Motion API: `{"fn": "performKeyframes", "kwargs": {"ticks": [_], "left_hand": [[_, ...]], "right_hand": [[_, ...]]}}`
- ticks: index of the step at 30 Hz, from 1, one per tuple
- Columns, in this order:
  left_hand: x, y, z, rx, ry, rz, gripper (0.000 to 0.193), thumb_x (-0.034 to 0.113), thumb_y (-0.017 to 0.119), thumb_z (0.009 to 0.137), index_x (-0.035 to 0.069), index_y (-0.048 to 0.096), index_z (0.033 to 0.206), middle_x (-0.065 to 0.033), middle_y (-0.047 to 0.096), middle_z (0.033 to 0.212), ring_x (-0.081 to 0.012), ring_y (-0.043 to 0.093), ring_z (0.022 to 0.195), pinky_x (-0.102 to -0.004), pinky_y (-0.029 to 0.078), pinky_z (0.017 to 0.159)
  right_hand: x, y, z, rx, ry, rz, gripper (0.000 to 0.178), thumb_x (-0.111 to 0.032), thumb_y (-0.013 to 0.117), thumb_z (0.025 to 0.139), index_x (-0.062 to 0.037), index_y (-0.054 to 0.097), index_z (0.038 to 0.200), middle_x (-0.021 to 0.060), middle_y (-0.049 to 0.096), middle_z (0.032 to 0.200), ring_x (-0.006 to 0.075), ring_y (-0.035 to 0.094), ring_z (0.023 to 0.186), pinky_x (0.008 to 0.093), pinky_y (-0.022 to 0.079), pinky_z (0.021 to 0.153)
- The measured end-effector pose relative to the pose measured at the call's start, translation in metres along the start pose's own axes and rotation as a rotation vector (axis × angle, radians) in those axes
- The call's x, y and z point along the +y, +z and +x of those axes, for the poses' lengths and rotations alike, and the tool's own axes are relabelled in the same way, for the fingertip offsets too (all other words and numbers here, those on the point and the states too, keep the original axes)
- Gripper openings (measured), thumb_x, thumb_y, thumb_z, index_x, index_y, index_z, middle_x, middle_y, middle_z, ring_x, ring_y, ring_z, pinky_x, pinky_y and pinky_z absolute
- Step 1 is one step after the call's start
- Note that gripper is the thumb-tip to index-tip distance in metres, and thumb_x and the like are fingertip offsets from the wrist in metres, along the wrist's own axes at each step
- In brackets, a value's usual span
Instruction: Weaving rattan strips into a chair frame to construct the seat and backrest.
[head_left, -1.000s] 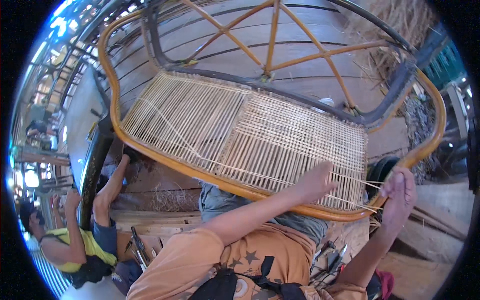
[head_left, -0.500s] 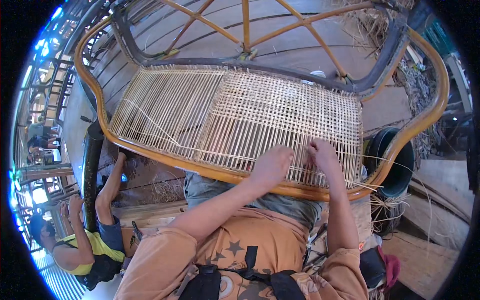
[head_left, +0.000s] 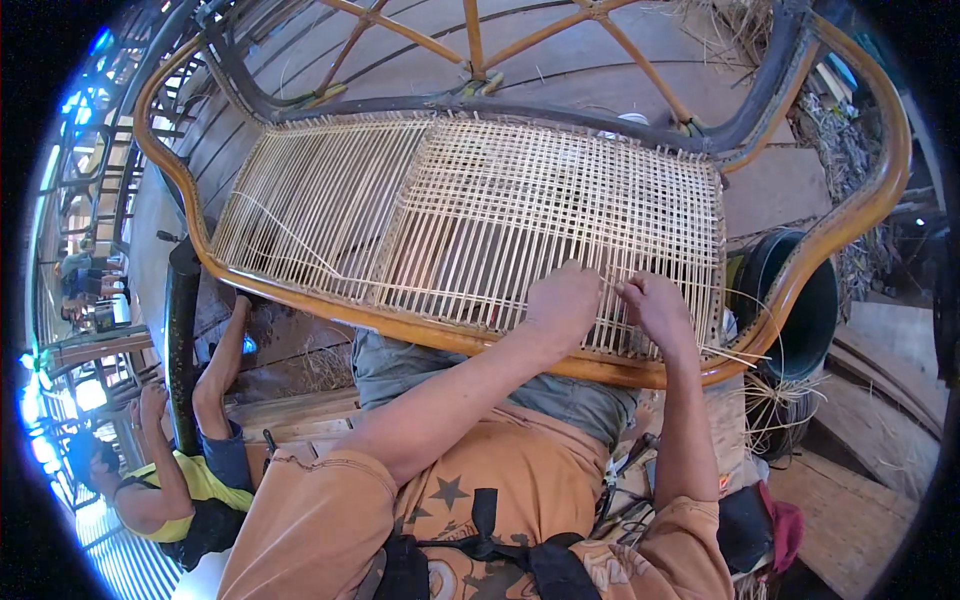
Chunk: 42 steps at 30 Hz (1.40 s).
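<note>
Orange-brown rattan frame lies across the person's lap, near rail at the thighs. Cane panel spans inside it, pale strands. Near strip of its right section: mostly parallel strands, gaps showing, few crossings by the rail; far part cross-woven into a close grid. Left section mostly one-way strands, one loose strand slanting over. Both hands over the right section's near strip. Left hand: curled, fingertips hidden, can't tell what it pinches. Right hand: just beside, fingers bunched at the strands, grip unclear.
</note>
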<state>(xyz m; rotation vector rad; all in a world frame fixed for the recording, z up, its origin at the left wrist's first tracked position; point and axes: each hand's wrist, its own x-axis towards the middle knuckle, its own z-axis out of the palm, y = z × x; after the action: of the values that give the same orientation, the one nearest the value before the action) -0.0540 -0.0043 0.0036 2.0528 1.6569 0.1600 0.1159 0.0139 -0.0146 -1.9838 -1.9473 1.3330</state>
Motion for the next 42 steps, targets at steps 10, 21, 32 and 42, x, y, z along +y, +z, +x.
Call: {"fn": "performKeyframes", "kwargs": {"ticks": [10, 21, 32, 42], "left_hand": [[-0.008, 0.005, 0.016, -0.151, -0.374, -0.306, 0.023, 0.023, 0.057, 0.076, 0.002, 0.066, 0.071, -0.0181, 0.066, 0.074, -0.0327, 0.065, 0.074, -0.0438, 0.051, 0.069], [-0.012, 0.009, 0.006, -0.074, -0.293, -0.314, 0.017, 0.019, 0.056, 0.080, 0.004, 0.063, 0.079, -0.0181, 0.064, 0.082, -0.0346, 0.063, 0.078, -0.0444, 0.050, 0.072], [-0.018, 0.006, 0.010, -0.131, -0.354, -0.294, 0.018, 0.018, 0.055, 0.080, 0.003, 0.064, 0.079, -0.0196, 0.064, 0.078, -0.0344, 0.063, 0.076, -0.0444, 0.051, 0.069], [-0.019, 0.006, 0.007, -0.094, -0.383, -0.368, 0.019, 0.019, 0.053, 0.079, 0.002, 0.064, 0.079, -0.0184, 0.065, 0.078, -0.0346, 0.063, 0.076, -0.0428, 0.050, 0.071]], "right_hand": [[-0.007, 0.006, 0.000, 0.005, 0.060, -0.051, 0.033, -0.033, 0.053, 0.086, -0.0018, 0.062, 0.086, 0.0219, 0.063, 0.085, 0.0396, 0.061, 0.082, 0.0477, 0.048, 0.073], [-0.024, 0.002, -0.001, 0.025, 0.013, -0.146, 0.026, -0.030, 0.055, 0.086, -0.0048, 0.063, 0.089, 0.0200, 0.064, 0.085, 0.0368, 0.062, 0.081, 0.0457, 0.048, 0.072], [-0.005, -0.014, 0.003, -0.205, -0.131, 0.025, 0.018, -0.015, 0.059, 0.084, 0.0027, 0.063, 0.085, 0.0103, 0.061, 0.062, 0.0159, 0.060, 0.055, 0.0301, 0.048, 0.056], [-0.001, -0.019, 0.008, -0.260, -0.016, 0.097, 0.020, -0.018, 0.057, 0.078, 0.0005, 0.063, 0.082, 0.0183, 0.062, 0.068, 0.0301, 0.062, 0.061, 0.0383, 0.049, 0.061]]}}
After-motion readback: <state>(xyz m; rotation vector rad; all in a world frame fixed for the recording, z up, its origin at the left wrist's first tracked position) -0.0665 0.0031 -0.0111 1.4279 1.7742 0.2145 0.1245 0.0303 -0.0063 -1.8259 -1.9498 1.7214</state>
